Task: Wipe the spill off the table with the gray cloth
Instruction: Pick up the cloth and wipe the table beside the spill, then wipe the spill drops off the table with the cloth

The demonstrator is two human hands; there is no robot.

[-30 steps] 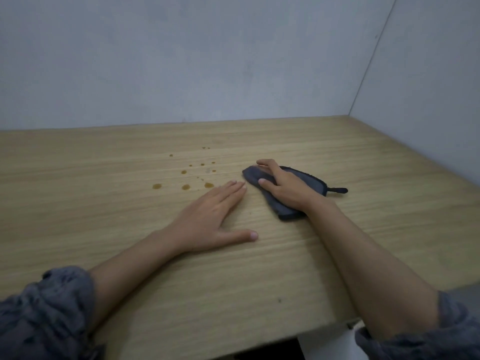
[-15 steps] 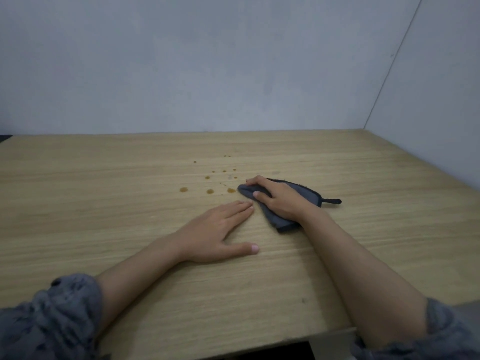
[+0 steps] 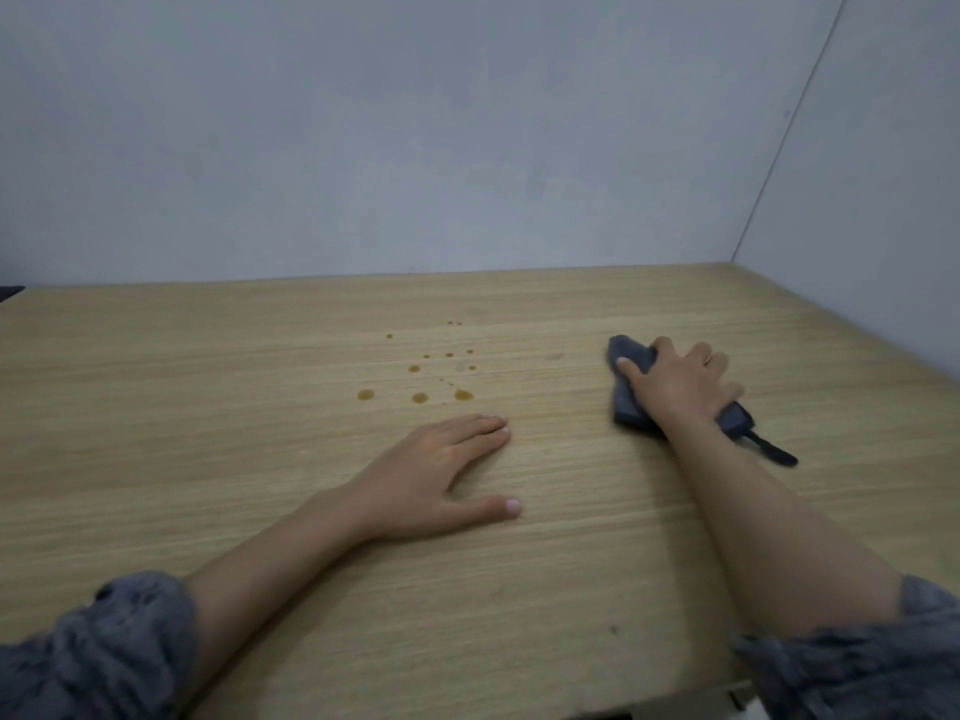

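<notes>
The spill (image 3: pixel 421 396) is a scatter of small brown drops on the wooden table (image 3: pixel 208 433), just beyond my left hand. My left hand (image 3: pixel 431 475) lies flat and open on the table, fingers pointing toward the drops. A folded gray cloth (image 3: pixel 626 402) with a dark loop at its near end lies to the right of the spill. My right hand (image 3: pixel 680 384) presses down on the cloth, thumb and fingers curled over it. A hand's width of bare wood separates the cloth from the nearest drop.
Gray walls stand at the table's back edge and right side, meeting in the far right corner (image 3: pixel 732 259). The table's near edge (image 3: pixel 571 711) runs along the bottom of the view. Rolled gray sleeves cover both forearms near the elbows.
My right hand has slid with the cloth to the right, away from the drops it had nearly touched. My left hand has stayed flat in place.
</notes>
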